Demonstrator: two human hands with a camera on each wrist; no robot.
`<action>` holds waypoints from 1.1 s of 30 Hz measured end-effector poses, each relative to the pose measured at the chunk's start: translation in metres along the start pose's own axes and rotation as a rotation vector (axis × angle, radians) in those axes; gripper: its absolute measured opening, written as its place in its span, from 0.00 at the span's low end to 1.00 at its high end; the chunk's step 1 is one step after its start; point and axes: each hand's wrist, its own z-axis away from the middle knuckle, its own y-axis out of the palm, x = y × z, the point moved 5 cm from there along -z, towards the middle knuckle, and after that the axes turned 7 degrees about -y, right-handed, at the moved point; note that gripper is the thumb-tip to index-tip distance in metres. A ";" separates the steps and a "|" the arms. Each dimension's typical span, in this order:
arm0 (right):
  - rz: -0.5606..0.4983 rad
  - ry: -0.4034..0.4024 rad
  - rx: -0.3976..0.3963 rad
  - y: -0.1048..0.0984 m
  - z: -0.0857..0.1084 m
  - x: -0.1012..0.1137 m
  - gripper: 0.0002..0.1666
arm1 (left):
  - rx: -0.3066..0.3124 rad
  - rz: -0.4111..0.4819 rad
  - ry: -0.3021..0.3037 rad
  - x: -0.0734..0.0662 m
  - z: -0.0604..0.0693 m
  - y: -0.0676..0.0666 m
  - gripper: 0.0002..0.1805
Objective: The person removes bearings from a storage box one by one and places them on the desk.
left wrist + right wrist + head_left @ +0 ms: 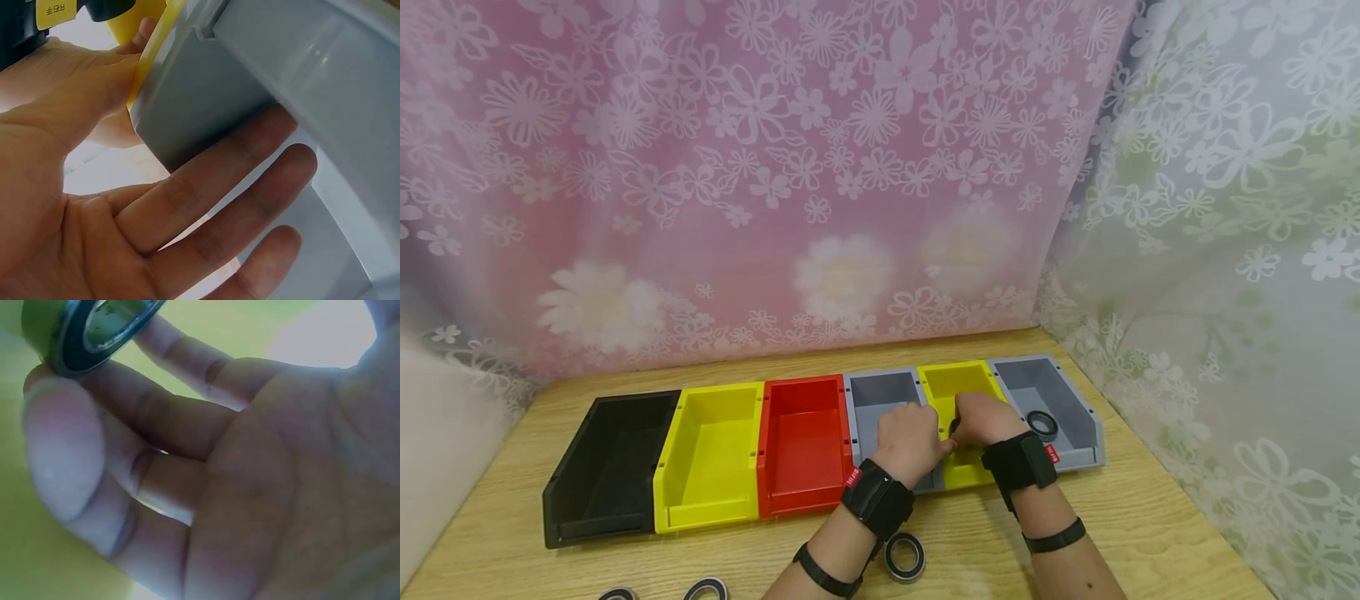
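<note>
My right hand [988, 419] reaches into the yellow bin [955, 379] second from the right. Its curled fingers hold a ball bearing [72, 340], a steel ring with a black seal, seen at the upper left of the right wrist view. In the head view that bearing is mostly hidden by the hand. My left hand [910, 442] lies over the grey bin [880, 387] just left of it. In the left wrist view its fingers [219, 219] stretch loosely along the grey side wall, while the thumb reaches across the yellow rim.
Another bearing [1042, 425] lies in the rightmost grey bin [1093, 450]. To the left stand a red bin [805, 458], a yellow bin [707, 467] and a black bin [617, 475]. More bearings, such as this one [904, 570], lie on the wooden table [1150, 533]. Floral curtains hang around it.
</note>
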 end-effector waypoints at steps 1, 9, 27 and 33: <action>-0.005 0.001 -0.003 -0.001 0.001 0.000 0.15 | -0.003 -0.002 0.002 0.000 0.000 0.000 0.32; 0.008 0.001 -0.012 -0.007 0.006 -0.001 0.13 | -0.021 -0.009 0.007 -0.001 0.002 -0.002 0.33; -0.010 -0.052 -0.057 -0.039 0.033 0.019 0.15 | 0.006 0.002 -0.013 0.000 0.002 -0.001 0.34; 0.010 -0.064 -0.096 -0.048 0.046 0.029 0.21 | -0.009 0.010 -0.015 0.000 0.003 -0.001 0.34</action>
